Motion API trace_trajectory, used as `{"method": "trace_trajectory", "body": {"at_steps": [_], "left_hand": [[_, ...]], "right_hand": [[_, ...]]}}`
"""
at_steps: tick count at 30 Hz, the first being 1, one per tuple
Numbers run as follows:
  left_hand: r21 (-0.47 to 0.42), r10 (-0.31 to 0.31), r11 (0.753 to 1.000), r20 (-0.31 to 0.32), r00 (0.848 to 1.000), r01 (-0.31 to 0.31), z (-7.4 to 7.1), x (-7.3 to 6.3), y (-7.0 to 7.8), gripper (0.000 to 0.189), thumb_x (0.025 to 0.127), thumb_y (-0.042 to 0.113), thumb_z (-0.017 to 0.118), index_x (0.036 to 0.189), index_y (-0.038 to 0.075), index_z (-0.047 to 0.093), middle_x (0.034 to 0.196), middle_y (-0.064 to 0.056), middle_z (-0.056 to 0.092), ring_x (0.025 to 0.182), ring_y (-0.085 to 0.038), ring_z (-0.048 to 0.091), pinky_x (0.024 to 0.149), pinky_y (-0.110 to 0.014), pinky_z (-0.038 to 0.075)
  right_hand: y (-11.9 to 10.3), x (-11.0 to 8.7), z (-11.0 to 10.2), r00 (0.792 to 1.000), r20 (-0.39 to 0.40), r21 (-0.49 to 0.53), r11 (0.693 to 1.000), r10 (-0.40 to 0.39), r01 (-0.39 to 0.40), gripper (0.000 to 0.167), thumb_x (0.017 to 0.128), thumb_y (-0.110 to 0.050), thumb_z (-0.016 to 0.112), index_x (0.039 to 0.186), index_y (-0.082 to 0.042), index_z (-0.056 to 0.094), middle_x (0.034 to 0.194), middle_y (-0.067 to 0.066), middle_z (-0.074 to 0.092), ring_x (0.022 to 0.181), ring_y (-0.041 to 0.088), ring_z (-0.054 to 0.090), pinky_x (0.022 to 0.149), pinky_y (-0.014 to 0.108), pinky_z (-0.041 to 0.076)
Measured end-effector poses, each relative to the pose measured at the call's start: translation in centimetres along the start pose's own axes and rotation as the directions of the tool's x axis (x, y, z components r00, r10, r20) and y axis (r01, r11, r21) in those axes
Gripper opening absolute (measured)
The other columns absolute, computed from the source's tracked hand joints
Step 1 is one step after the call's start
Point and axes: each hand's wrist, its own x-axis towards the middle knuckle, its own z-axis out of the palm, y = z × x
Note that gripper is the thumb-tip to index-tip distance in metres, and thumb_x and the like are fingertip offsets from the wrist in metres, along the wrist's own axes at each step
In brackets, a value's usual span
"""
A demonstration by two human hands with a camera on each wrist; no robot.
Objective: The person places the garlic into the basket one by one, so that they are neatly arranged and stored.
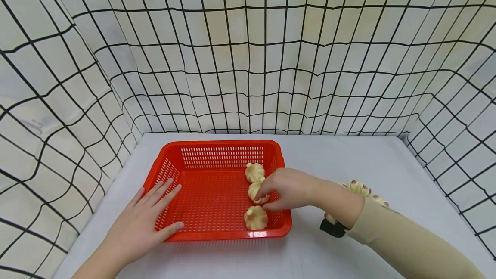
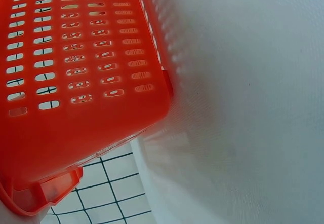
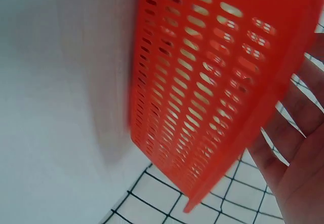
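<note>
A red perforated plastic basket point(image 1: 217, 201) holds three pale, pleated garlic bulbs along its right side: a back one point(image 1: 254, 172), a middle one point(image 1: 253, 190) and a front one point(image 1: 255, 218). My right hand point(image 1: 288, 188) reaches over the basket's right rim, its fingers curled at the middle bulb and partly covering it. In the right wrist view, that hand point(image 3: 298, 138) shows beyond the basket rim point(image 3: 253, 133). Fingers spread, my left hand point(image 1: 145, 218) rests on the left rim; the left wrist view shows mostly the basket's outer wall point(image 2: 76, 127).
More garlic bulbs with purple marks point(image 1: 359, 187) lie on the white table point(image 1: 310, 154) to the right, partly hidden behind my right forearm. A small black object point(image 1: 333, 228) shows beneath that wrist. Black netting point(image 1: 248, 72) over white walls encloses the back and sides.
</note>
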Motion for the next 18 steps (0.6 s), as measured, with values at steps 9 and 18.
{"method": "trace_trajectory", "body": {"at_steps": [9,18], "left_hand": [[0.005,0.013,1.000,-0.023,1.000,-0.013,0.0,0.1,-0.1,0.088,0.085,0.067,0.062,0.156,0.023,0.035,0.159,-0.010,0.032,0.141,-0.037,0.035,0.117,-0.029,-0.017],[0.006,0.025,1.000,-0.052,0.998,-0.025,0.1,0.1,-0.2,0.089,0.084,0.066,0.064,0.155,0.021,0.036,0.160,-0.011,0.030,0.145,-0.037,0.027,0.116,-0.031,-0.019]], "right_hand": [[0.9,-2.0,-2.4,0.992,-0.098,0.004,0.996,0.085,-0.085,0.028,0.089,-0.030,0.073,0.116,-0.024,0.075,0.106,-0.018,0.070,0.101,0.005,0.064,0.090,0.030,0.053],[2.8,-4.9,-3.6,0.967,-0.172,0.050,0.982,0.186,-0.180,0.024,0.090,-0.030,0.074,0.113,-0.026,0.075,0.106,-0.016,0.070,0.098,0.005,0.063,0.084,0.030,0.055]]}}
